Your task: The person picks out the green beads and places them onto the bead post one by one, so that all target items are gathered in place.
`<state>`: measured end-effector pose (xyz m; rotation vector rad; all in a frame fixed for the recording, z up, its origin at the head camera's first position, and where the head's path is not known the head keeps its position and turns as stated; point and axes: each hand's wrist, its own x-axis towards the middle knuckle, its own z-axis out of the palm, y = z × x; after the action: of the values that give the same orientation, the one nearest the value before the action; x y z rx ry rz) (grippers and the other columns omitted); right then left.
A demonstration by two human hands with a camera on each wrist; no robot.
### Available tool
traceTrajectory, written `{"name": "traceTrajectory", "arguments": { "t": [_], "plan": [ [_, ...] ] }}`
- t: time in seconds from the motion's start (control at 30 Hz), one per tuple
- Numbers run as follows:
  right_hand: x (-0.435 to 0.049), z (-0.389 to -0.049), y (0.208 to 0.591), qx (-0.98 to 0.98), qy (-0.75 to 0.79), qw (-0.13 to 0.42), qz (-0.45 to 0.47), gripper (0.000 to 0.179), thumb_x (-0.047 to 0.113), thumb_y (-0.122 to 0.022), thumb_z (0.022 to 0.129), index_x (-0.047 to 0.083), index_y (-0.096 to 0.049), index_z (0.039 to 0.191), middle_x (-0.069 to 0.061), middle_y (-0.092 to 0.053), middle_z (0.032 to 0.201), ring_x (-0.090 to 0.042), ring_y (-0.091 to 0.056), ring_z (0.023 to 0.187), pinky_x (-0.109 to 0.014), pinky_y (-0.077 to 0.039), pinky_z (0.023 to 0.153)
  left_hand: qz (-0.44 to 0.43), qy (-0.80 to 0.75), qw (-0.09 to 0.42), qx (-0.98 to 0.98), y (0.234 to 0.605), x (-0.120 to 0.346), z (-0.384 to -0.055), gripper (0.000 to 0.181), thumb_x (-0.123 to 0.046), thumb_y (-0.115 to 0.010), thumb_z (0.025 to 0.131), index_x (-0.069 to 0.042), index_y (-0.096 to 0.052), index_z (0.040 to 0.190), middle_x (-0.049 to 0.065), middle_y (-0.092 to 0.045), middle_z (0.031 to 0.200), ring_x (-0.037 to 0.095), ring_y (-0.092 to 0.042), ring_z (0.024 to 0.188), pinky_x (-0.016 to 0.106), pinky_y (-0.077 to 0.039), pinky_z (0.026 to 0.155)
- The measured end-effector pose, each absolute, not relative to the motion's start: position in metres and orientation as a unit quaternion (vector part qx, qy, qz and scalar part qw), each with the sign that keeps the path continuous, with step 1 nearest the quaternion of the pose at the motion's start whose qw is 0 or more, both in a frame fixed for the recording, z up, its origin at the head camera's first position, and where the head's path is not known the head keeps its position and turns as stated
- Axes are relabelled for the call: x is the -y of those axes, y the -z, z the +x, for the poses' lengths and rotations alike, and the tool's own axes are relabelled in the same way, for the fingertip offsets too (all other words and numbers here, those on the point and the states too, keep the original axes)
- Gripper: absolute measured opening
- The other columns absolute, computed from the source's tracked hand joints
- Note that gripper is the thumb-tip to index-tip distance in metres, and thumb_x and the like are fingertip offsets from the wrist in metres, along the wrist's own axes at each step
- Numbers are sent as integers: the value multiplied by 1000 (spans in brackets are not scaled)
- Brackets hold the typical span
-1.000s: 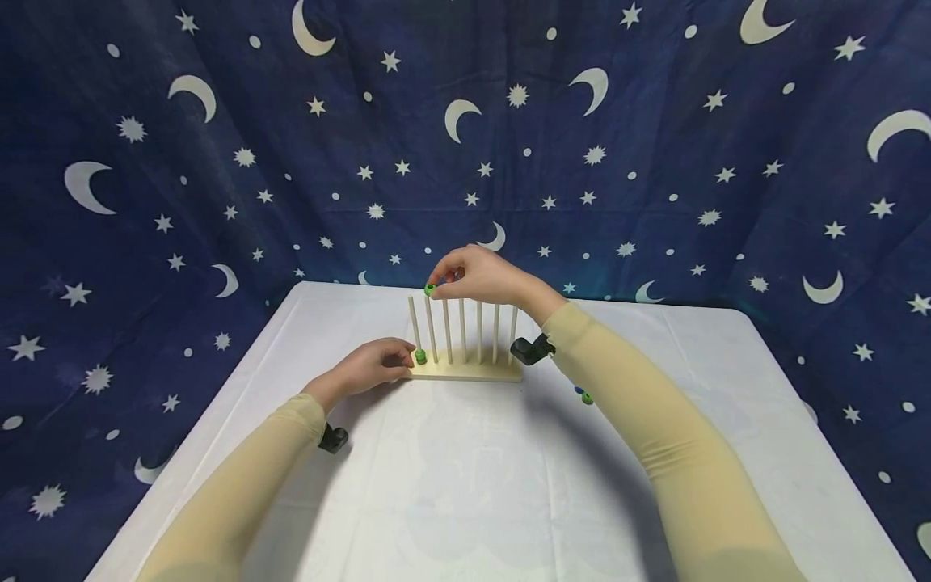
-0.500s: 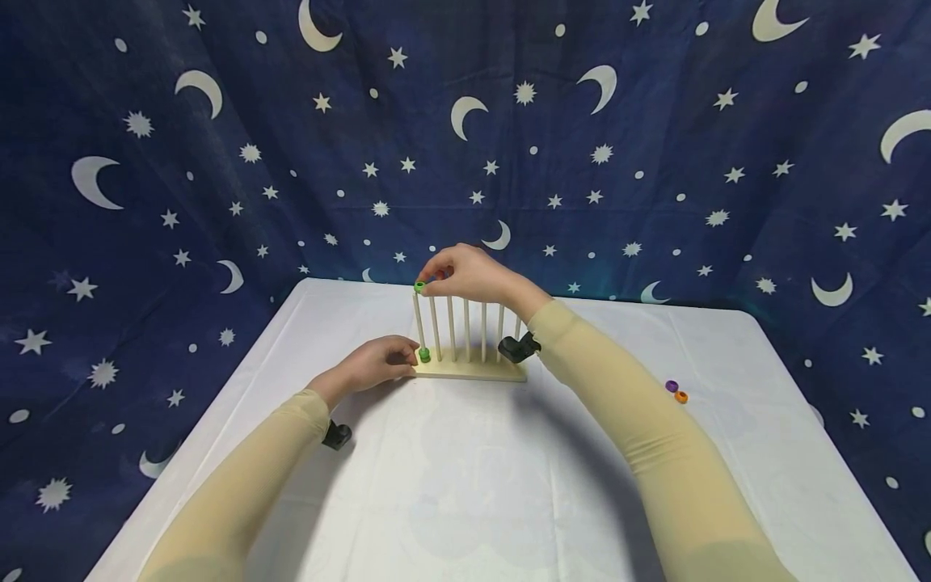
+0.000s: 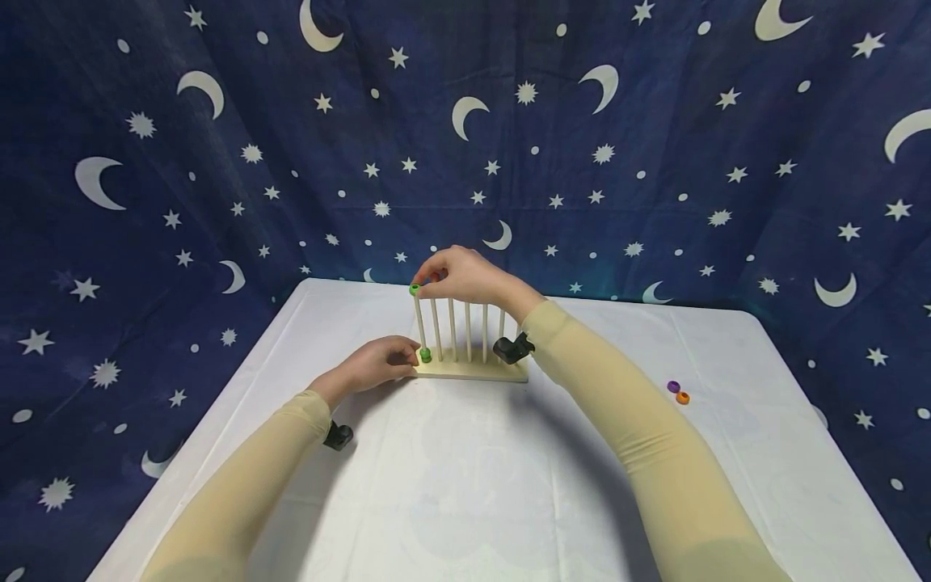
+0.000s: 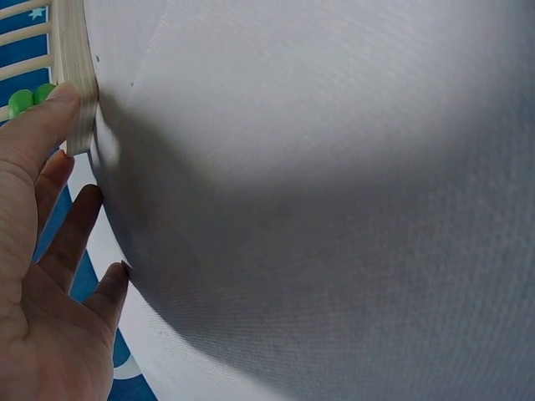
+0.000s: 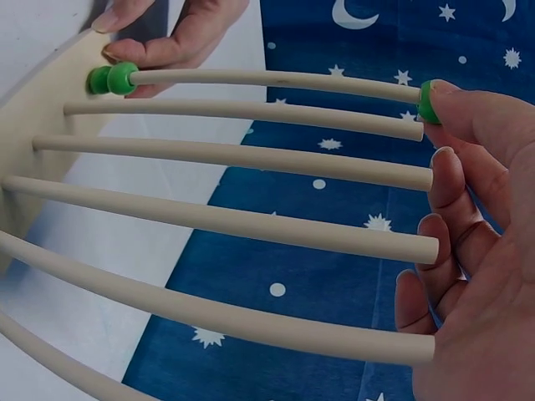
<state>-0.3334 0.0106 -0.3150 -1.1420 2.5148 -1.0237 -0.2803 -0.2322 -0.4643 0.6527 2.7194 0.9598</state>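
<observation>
A wooden peg rack stands on the table, with a row of upright pegs on a flat base. Two green beads sit stacked at the bottom of its leftmost peg. My left hand pinches the left end of the base, thumb in front and index finger behind. Between thumb and index finger, my right hand holds another green bead at the top of that same peg. In the right wrist view, this bead meets the peg's tip, and the other fingers curl near the neighbouring peg tips.
A purple bead and an orange bead lie on the white tablecloth right of my right forearm. Dark blue cloth with moons and stars hangs behind and at both sides.
My right hand has moved left with the green bead, onto the leftmost peg's top. Purple and orange beads have come into view; a blue and a green bead are now behind the sleeve.
</observation>
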Motion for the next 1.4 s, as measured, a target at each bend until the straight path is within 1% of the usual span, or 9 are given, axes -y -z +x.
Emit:
{"name": "traceTrajectory", "arguments": {
  "t": [0.27, 0.43, 0.83, 1.03, 1.17, 1.3, 1.4],
  "plan": [
    [-8, -333, 317, -851, 342, 101, -385, 19, 32, -77, 93, 23, -78, 110, 2, -67, 92, -18, -57, 82, -32, -46, 68, 221, -315, 86, -919, 464, 232, -280, 9, -16, -77, 93, -16, -69, 98, 9, -64, 136, 30, -55, 131, 48, -40, 112],
    [-8, -332, 319, -852, 340, 98, -385, 18, 33, -77, 93, 24, -78, 109, 1, -66, 90, -18, -56, 79, -32, -44, 67, 220, -316, 89, -919, 464, 232, -280, 9, -17, -77, 93, -16, -70, 98, 9, -64, 136, 29, -55, 131, 48, -41, 112],
    [-7, -333, 321, -858, 331, 90, -383, 18, 34, -78, 91, 24, -78, 107, 2, -66, 89, -17, -55, 80, -32, -42, 68, 218, -315, 93, -919, 464, 232, -280, 9, -17, -77, 93, -17, -69, 98, 8, -64, 136, 29, -55, 131, 48, -41, 112],
    [-9, -333, 320, -857, 334, 88, -383, 20, 35, -78, 91, 25, -78, 108, 4, -67, 92, -16, -56, 83, -32, -45, 70, 222, -316, 89, -918, 463, 232, -280, 10, -18, -77, 94, -17, -69, 99, 8, -64, 136, 29, -55, 131, 48, -41, 112],
    [-13, -333, 318, -856, 334, 91, -385, 26, 37, -77, 92, 22, -78, 113, 5, -68, 95, -16, -58, 85, -33, -47, 72, 224, -311, 88, -919, 463, 232, -280, 10, -18, -77, 94, -18, -69, 99, 8, -63, 137, 29, -55, 132, 48, -41, 112],
    [-21, -333, 315, -854, 338, 92, -386, 23, 37, -77, 93, 24, -78, 112, 3, -67, 94, -18, -57, 84, -35, -47, 70, 219, -307, 89, -922, 464, 232, -280, 10, -19, -77, 94, -18, -69, 99, 9, -63, 137, 29, -55, 132, 48, -41, 112],
    [-29, -330, 310, -856, 338, 82, -382, 18, 38, -77, 92, 29, -78, 108, 3, -66, 92, -17, -54, 88, -36, -46, 73, 213, -305, 92, -923, 464, 232, -280, 10, -19, -77, 94, -18, -69, 99, 9, -63, 137, 29, -55, 132, 48, -41, 111]
  ]
}}
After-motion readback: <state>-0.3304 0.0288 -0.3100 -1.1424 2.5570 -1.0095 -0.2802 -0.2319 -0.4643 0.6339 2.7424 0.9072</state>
